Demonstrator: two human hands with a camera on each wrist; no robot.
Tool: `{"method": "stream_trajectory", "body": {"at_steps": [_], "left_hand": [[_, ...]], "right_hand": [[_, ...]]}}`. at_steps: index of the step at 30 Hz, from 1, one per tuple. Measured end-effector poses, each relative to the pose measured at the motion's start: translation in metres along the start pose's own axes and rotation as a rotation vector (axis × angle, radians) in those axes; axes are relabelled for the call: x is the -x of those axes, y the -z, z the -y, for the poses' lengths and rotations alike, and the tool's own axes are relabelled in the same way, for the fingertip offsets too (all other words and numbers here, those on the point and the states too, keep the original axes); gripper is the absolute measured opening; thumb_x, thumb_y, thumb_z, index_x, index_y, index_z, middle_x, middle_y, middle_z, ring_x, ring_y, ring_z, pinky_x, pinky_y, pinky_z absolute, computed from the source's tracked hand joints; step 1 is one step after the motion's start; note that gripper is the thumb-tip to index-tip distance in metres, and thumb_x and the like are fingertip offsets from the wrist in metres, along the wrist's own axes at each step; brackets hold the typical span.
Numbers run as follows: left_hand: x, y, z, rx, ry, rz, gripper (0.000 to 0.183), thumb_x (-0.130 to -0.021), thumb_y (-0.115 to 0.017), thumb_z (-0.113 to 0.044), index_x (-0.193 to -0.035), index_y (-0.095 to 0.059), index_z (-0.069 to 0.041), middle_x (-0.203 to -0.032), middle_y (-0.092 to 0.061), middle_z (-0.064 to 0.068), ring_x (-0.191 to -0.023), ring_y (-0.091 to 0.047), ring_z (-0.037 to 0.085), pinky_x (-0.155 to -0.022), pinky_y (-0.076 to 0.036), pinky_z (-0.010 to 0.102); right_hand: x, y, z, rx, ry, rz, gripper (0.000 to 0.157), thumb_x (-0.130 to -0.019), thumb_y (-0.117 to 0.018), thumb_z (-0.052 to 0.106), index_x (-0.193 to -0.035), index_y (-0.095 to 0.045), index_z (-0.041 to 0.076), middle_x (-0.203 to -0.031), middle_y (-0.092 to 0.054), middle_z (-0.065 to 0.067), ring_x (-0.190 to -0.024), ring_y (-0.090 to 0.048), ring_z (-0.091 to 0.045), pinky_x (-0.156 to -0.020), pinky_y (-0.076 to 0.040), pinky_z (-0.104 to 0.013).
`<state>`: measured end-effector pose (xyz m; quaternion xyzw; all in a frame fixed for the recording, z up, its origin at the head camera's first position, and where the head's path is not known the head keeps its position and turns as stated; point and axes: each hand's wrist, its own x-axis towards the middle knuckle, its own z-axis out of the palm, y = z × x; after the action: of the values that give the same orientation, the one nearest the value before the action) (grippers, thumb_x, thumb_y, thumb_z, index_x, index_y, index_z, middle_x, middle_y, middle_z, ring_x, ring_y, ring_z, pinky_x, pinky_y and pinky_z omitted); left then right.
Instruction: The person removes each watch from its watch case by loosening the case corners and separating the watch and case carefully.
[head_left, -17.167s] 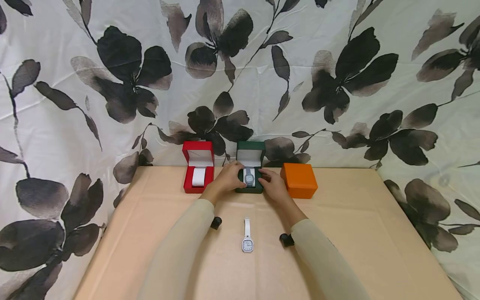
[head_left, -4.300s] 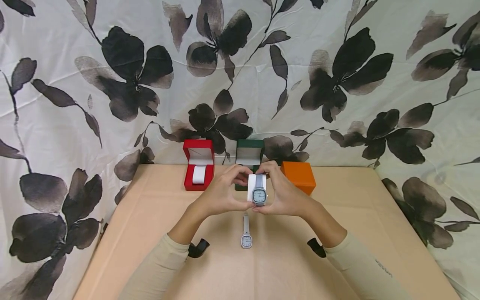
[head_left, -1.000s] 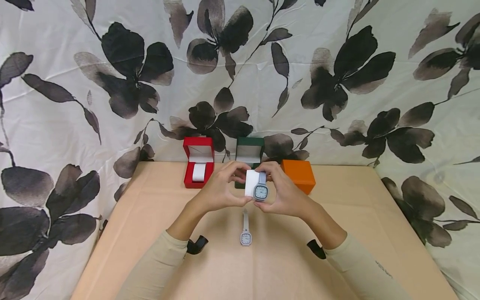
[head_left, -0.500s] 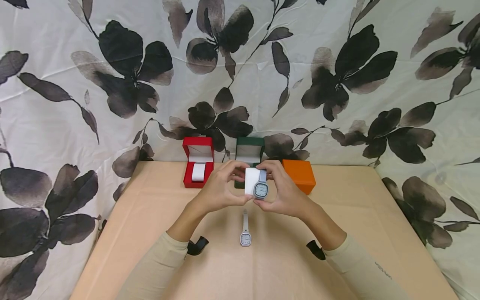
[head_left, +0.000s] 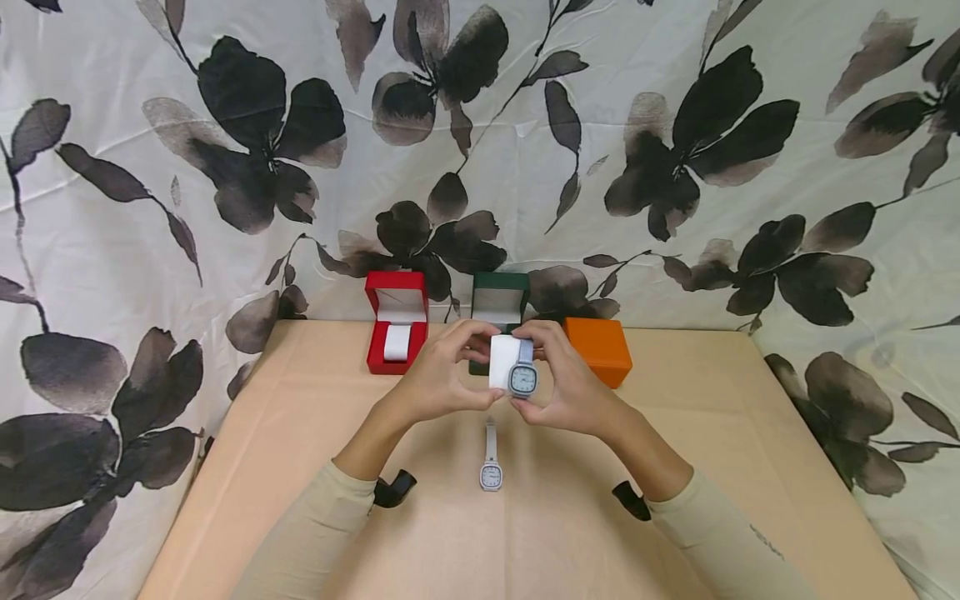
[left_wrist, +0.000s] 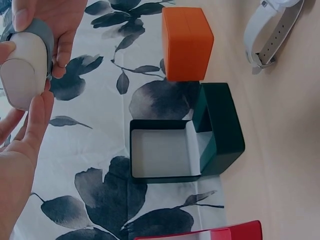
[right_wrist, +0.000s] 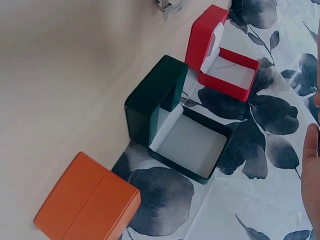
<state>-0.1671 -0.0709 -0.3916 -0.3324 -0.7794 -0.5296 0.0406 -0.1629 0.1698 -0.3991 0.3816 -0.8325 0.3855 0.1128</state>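
Note:
Above the table, both hands hold up a white watch cushion point(head_left: 502, 360) with a blue-grey wristwatch point(head_left: 522, 380) around its right end. My left hand point(head_left: 435, 379) pinches the cushion's left part between thumb and fingers. With thumb below and fingers above, my right hand point(head_left: 573, 387) grips the watch. The left wrist view shows the grey strap point(left_wrist: 46, 37) looped round the cushion. Behind the hands stands the green watch box point(head_left: 501, 284), lid raised; the right wrist view shows its dark green side point(right_wrist: 145, 102). Only a sliver of the right hand point(right_wrist: 311, 170) appears there.
A white-strapped watch point(head_left: 491, 477) lies on the table in front of the hands. To the left stands a red box point(head_left: 378, 358), lid raised, with a white cushion point(head_left: 397, 342) inside. A closed orange box point(head_left: 597, 352) sits right. Floral fabric point(head_left: 555, 167) hangs behind the table.
The blue-grey watch was in the green box; both hands lifted it out on its cushion. Since then it has shifted rightward along the cushion. Over the last second the hands hardly move.

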Motion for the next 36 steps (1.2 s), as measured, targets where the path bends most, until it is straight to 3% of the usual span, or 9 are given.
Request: {"method": "stream_trajectory", "body": {"at_steps": [13,19,27,36], "left_hand": [[-0.0001,0.0033,0.0025,0.009,-0.011,-0.007,0.067,-0.073,-0.089,-0.005,-0.131,-0.056,-0.003,-0.124,-0.061,0.009,-0.107,-0.065,0.021,-0.095,-0.061,0.035],[-0.0004,0.004,0.0028,0.027,0.001,-0.007,0.066,-0.074,-0.088,-0.005,-0.131,-0.056,-0.004,-0.124,-0.061,0.008,-0.107,-0.066,0.021,-0.095,-0.06,0.028],[0.0014,0.0036,0.0022,0.052,0.01,-0.006,0.065,-0.074,-0.088,-0.005,-0.131,-0.056,-0.004,-0.124,-0.061,0.008,-0.106,-0.065,0.022,-0.096,-0.06,0.032],[0.0044,0.0044,0.0024,0.057,0.023,0.003,0.067,-0.074,-0.088,-0.005,-0.133,-0.056,-0.005,-0.126,-0.062,0.008,-0.107,-0.065,0.022,-0.096,-0.06,0.031]], "right_hand": [[-0.001,0.0002,0.0006,-0.026,-0.03,0.035,0.09,-0.072,-0.087,0.012,-0.147,-0.039,0.007,-0.144,-0.043,-0.013,-0.116,-0.057,-0.024,-0.102,-0.056,-0.051],[0.0003,0.0029,0.0011,-0.064,-0.039,0.02,0.089,-0.072,-0.089,0.01,-0.148,-0.042,0.009,-0.144,-0.045,-0.012,-0.116,-0.059,-0.025,-0.102,-0.056,-0.052],[0.0024,0.0025,-0.0002,-0.068,-0.034,0.003,0.088,-0.072,-0.089,0.011,-0.147,-0.044,0.01,-0.143,-0.046,-0.01,-0.115,-0.058,-0.023,-0.102,-0.057,-0.047],[0.0037,0.0022,0.0031,-0.088,-0.051,0.021,0.089,-0.071,-0.089,0.011,-0.147,-0.042,0.01,-0.144,-0.045,-0.011,-0.115,-0.058,-0.025,-0.104,-0.055,-0.051]]}}
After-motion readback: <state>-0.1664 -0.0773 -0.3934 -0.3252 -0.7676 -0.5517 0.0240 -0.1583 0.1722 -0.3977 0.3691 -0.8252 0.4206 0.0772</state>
